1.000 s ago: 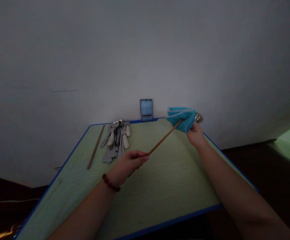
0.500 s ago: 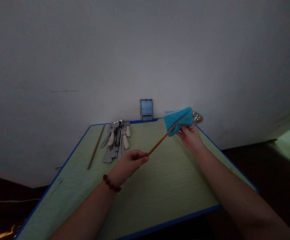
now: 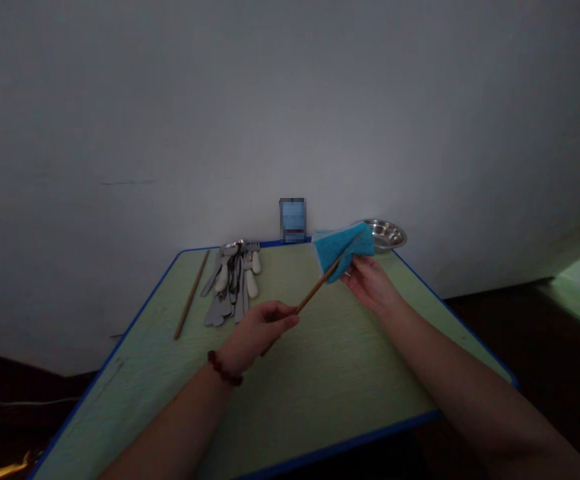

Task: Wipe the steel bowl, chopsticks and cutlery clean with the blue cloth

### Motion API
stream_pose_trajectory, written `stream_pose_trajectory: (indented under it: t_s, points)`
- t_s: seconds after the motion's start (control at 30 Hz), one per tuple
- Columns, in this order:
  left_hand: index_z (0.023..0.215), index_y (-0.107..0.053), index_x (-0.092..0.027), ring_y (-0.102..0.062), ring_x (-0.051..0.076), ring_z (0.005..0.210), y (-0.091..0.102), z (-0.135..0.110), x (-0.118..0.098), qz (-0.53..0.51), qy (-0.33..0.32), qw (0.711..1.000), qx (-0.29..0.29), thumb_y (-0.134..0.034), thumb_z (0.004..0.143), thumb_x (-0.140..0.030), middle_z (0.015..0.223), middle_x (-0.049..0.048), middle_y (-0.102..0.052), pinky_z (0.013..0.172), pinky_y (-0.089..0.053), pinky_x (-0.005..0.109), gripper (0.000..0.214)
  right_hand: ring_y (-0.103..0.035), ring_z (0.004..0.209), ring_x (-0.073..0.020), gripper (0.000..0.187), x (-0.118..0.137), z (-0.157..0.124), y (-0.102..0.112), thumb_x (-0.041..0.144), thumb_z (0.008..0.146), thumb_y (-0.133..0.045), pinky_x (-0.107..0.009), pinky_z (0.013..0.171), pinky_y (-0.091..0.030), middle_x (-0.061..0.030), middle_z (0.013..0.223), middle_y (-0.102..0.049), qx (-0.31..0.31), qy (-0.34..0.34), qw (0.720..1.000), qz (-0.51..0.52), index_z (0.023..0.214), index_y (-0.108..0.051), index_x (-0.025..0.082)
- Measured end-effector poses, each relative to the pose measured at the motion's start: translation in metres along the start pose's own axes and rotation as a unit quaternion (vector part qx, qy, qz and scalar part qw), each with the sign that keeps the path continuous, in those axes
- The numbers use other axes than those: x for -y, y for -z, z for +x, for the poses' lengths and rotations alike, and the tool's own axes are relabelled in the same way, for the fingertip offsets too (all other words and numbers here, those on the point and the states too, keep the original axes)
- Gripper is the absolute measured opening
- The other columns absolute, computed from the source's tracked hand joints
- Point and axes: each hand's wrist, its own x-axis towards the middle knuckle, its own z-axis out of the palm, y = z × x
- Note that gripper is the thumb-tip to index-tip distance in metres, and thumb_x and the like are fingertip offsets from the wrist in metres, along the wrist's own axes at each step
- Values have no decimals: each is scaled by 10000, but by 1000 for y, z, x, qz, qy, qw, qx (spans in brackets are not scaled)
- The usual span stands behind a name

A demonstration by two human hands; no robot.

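Observation:
My left hand point(image 3: 265, 327) pinches a brown wooden chopstick point(image 3: 315, 289) near its lower end, above the table. The stick slants up to the right, and its far end is wrapped in a blue cloth point(image 3: 337, 250). My right hand point(image 3: 373, 283) grips that cloth from below and to the right, its fingertips partly hidden by the folds. A second chopstick point(image 3: 191, 295) lies at the table's left side. Beside it is a pile of cutlery point(image 3: 233, 280), with forks, spoons and knives, some with white handles.
A shiny metal bowl point(image 3: 393, 235) stands at the back right corner, partly behind the cloth. Against the wall point(image 3: 290, 100) leans a phone-like device point(image 3: 293, 220) with a blurred screen. The pale green table point(image 3: 320, 400) has a blue edge.
My right hand and the cloth have slid down and left along the chopstick, toward my left hand. More of the metal bowl now shows. My left hand has barely moved.

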Motion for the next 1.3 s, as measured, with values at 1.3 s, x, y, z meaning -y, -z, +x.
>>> stream_pose_trajectory:
  t_s: [1.3]
  points:
    - [661, -575, -136, -406, 62, 494, -8, 6, -1, -66, -38, 997, 5, -633, 577, -329, 536, -52, -471, 488, -323, 199, 218, -528, 641, -92, 127, -23, -23, -25, 237, 583, -668, -273, 618, -459, 47, 666, -593, 2, -66, 998, -15, 672, -583, 205]
